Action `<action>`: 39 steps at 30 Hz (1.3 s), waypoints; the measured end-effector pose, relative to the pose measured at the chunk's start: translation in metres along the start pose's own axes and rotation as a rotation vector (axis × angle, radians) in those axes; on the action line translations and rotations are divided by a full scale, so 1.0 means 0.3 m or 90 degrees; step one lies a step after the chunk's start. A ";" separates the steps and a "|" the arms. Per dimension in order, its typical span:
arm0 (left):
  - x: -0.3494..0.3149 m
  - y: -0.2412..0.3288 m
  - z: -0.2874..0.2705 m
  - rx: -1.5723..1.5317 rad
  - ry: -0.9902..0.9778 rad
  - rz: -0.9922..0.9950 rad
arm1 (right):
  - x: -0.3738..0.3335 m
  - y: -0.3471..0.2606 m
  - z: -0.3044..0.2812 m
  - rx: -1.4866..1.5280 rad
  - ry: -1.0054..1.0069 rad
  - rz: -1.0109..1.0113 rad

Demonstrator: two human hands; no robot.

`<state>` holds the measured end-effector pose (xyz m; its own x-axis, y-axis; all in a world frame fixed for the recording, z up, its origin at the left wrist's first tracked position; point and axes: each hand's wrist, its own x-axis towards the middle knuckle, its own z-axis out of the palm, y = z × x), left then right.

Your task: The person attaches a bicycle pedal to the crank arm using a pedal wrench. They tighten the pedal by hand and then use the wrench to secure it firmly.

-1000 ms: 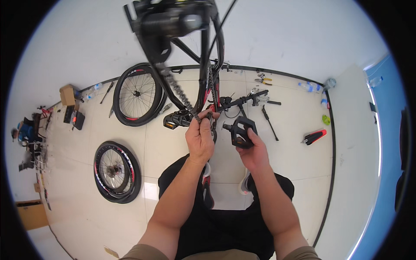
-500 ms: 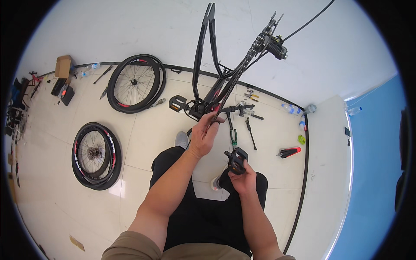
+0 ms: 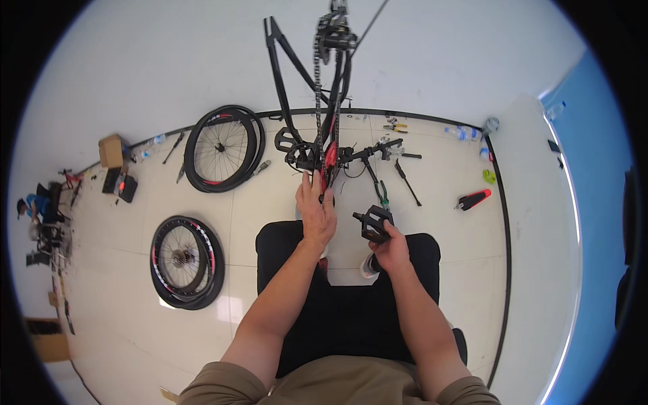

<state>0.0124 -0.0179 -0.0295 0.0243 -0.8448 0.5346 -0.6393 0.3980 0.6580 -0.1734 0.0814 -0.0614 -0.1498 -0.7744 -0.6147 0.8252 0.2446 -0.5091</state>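
Observation:
A black bicycle frame (image 3: 278, 77) with a red section stands in front of me, its rear end pointing up. The chain (image 3: 318, 88) runs down it from the rear derailleur (image 3: 335, 37). My left hand (image 3: 316, 214) grips the frame's lower part by the crank, thumb on one side and fingers on the other; the exact spot gripped is partly hidden. One black pedal (image 3: 286, 140) sits on the left side of the crank. In my right hand (image 3: 391, 248) is a loose black pedal (image 3: 373, 224), its threaded spindle pointing left, held apart from the frame above my right knee.
Wheels (image 3: 223, 152) lean at the far left, with more wheels (image 3: 185, 263) lying nearer. Beyond my right hand lie green-handled pliers (image 3: 383, 194), a black rod-like part (image 3: 407, 181), the handlebar (image 3: 381, 147) and a black-and-red saddle (image 3: 474, 199). Bottles (image 3: 462, 133) line the wall. A person (image 3: 35, 206) sits far left.
The bicycle frame's upper end has swung left and now stands more upright. My left hand has stayed at its lower part. The loose pedal is still in my right hand, turned slightly.

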 end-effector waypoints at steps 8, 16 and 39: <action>-0.082 -0.006 -0.062 -0.157 -0.207 -0.336 | -0.056 0.040 -0.029 -0.062 -0.009 -0.013; -0.058 -0.084 -0.044 -0.395 -0.288 -0.451 | -0.086 0.046 -0.019 -0.189 0.002 -0.029; 0.012 0.184 -0.170 -0.506 -0.382 -0.686 | 0.038 0.023 -0.184 -0.123 -0.189 0.010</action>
<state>0.0164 0.0194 0.0358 -0.2385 -0.7940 -0.5592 0.0677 -0.5880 0.8060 -0.1996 0.1064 -0.1051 0.0505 -0.8983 -0.4365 0.7036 0.3422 -0.6228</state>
